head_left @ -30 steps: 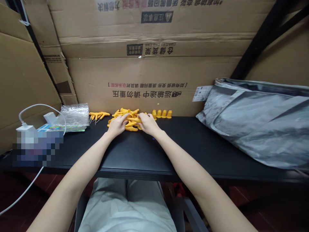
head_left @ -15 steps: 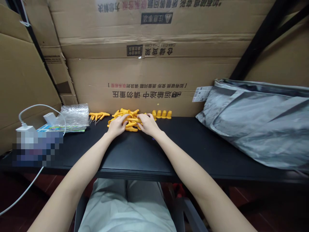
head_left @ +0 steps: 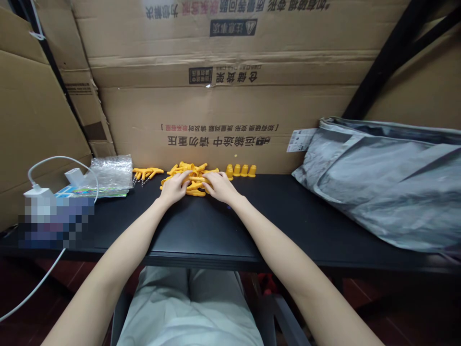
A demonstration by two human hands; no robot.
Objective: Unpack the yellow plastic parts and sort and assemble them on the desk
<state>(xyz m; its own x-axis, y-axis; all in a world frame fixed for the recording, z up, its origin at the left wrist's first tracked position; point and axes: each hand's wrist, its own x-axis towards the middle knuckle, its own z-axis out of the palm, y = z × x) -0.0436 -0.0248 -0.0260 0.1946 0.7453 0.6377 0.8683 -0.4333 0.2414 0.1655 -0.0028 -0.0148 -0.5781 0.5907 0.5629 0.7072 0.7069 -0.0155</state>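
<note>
A pile of yellow plastic pieces [head_left: 195, 193] lies on the black table, near its back edge; many are shaped like branched handles. My left hand [head_left: 173, 189] is at the pile's left side, its fingers curled on a yellow piece. From the right, my right hand [head_left: 220, 187] reaches over the pile with thumb and fingers closed on a yellow piece [head_left: 197, 179] between the hands. The fingers partly hide what each one grips. Just right of my right hand stands a row of several yellow cup-shaped pieces [head_left: 244, 171].
Yellow-handled corkscrews [head_left: 147, 173] with metal spirals lie left of the pile. Farther left are bubble wrap [head_left: 111, 170], a white charger [head_left: 39, 197] and its cable. A grey bag [head_left: 382, 187] fills the right side. Cardboard [head_left: 223, 105] walls the back.
My right hand's fingers have shifted slightly on the piece between my hands. My left hand stays almost in place, and the pile looks nearly the same.
</note>
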